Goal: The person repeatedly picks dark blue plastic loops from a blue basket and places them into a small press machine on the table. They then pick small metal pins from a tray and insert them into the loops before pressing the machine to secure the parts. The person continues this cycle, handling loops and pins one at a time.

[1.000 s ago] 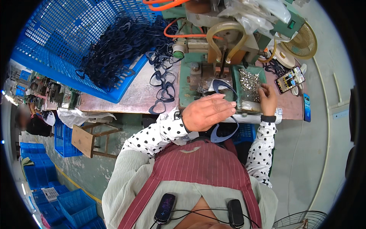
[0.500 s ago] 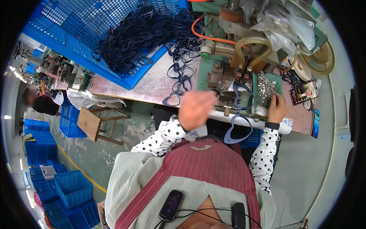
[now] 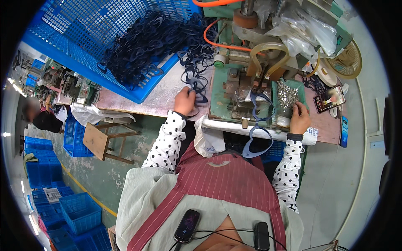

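My left hand is on the table's front edge, its fingers closed at a dark blue heart-shaped glasses frame, the nearest of a loose trail of such frames. At the green tray of small shiny metal parts, my right hand has its fingertips bent together against the parts; whatever they pinch is hidden. Between my hands, another blue glasses frame hangs from the press, one heart-shaped rim at the tooling and the other below the table edge.
A large blue basket with a heap of dark frames stands at the left back. Plastic bags and a fan are at the right back, near a phone. A wooden stool and stacked blue crates stand left.
My left hand has moved left, away from the front of the press, to the trail of glasses frames. My right hand stays at the tray. The view has shifted slightly.
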`<state>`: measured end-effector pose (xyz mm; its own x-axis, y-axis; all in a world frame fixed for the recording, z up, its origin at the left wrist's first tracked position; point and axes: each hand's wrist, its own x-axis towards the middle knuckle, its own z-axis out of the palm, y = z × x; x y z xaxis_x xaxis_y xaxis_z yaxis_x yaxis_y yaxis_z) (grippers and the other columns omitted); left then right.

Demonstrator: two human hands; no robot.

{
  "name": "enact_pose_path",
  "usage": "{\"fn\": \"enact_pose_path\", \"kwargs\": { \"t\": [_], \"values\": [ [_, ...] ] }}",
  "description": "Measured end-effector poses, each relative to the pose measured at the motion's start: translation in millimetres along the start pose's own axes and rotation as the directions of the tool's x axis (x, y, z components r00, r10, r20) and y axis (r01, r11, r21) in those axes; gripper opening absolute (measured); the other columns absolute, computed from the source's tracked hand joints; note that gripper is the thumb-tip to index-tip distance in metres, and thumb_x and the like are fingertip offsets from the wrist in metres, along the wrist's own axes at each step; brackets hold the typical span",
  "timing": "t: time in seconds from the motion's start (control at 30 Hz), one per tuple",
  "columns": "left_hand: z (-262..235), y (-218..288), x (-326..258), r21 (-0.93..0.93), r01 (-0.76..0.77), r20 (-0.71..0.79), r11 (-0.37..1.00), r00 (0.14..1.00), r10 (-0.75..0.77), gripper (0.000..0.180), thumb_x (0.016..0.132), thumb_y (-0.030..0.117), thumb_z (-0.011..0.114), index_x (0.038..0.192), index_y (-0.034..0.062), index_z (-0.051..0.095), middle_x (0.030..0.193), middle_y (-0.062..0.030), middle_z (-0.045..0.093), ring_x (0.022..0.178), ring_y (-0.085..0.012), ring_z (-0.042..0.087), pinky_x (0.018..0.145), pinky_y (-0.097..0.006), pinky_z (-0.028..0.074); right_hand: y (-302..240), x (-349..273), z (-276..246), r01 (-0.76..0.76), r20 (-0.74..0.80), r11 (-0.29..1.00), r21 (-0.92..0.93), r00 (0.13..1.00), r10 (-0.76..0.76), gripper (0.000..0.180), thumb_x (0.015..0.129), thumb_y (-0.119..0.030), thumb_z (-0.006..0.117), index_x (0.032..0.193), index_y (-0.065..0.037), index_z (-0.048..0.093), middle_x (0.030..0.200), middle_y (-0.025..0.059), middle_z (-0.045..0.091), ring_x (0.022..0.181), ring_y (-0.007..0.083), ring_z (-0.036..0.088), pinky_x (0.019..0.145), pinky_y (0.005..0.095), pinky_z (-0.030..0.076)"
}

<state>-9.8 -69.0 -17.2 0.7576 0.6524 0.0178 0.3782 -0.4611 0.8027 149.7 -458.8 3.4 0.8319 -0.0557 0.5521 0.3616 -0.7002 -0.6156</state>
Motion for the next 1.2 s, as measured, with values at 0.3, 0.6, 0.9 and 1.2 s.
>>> {"fn": "enact_pose_path", "kwargs": {
  "t": [0.3, 0.6, 0.9, 1.2],
  "values": [
    [-35.1, 70.3, -27.7, -0.740, -0.364, -0.218, 0.566, 0.925, 0.310, 0.028, 0.097, 0.013, 0.057, 0.120, -0.0030, 0.053, 0.109, -0.0097, 0.063, 0.099, -0.0174, 0.062, 0.084, -0.030, 0.051, -74.2, 13.4, -1.7, -0.151, 0.201, 0.885, 0.441, 0.977, 0.067, 0.016, 0.082, -0.003, 0.068, 0.097, -0.003, 0.073, 0.087, 0.0054, 0.071, 0.071, 0.0103, 0.059, 0.067, 0.0234, 0.047],
    [-36.9, 111.3, -45.5, -0.047, -0.966, -0.180, 0.254, 0.259, 0.949, 0.028, 0.085, 0.009, 0.061, 0.113, 0.0080, 0.061, 0.112, -0.0126, 0.066, 0.098, -0.0285, 0.065, 0.099, -0.051, 0.042, -162.4, 5.9, -30.5, -0.210, 0.414, 0.793, 0.572, 0.908, -0.058, 0.022, 0.077, -0.003, 0.071, 0.099, -0.003, 0.070, 0.082, 0.0003, 0.067, 0.060, 0.0043, 0.047, 0.057, 0.0206, 0.039],
    [-26.7, 137.5, -64.7, -0.264, -0.955, -0.022, 0.134, 0.144, 0.989, 0.033, 0.081, 0.004, 0.067, 0.113, 0.0053, 0.062, 0.117, -0.0134, 0.064, 0.106, -0.0317, 0.064, 0.098, -0.050, 0.047, -170.9, 9.8, -21.2, -0.290, 0.437, 0.782, 0.552, 0.899, 0.026, 0.039, 0.072, -0.006, 0.075, 0.106, -0.003, 0.055, 0.080, 0.0053, 0.069, 0.061, 0.0057, 0.051, 0.055, 0.0226, 0.040],
    [-24.5, 159.8, -73.6, -0.270, -0.962, 0.004, 0.036, 0.037, 0.999, 0.036, 0.083, 0.001, 0.062, 0.118, 0.0040, 0.056, 0.119, -0.0148, 0.063, 0.109, -0.0303, 0.063, 0.098, -0.050, 0.048, -185.6, 8.6, -12.8, -0.407, 0.482, 0.602, 0.687, 0.875, 0.042, 0.050, 0.073, 0.000, 0.073, 0.114, 0.002, 0.045, 0.079, 0.0092, 0.068, 0.068, 0.0076, 0.058, 0.062, 0.0228, 0.048]
  ]
}}
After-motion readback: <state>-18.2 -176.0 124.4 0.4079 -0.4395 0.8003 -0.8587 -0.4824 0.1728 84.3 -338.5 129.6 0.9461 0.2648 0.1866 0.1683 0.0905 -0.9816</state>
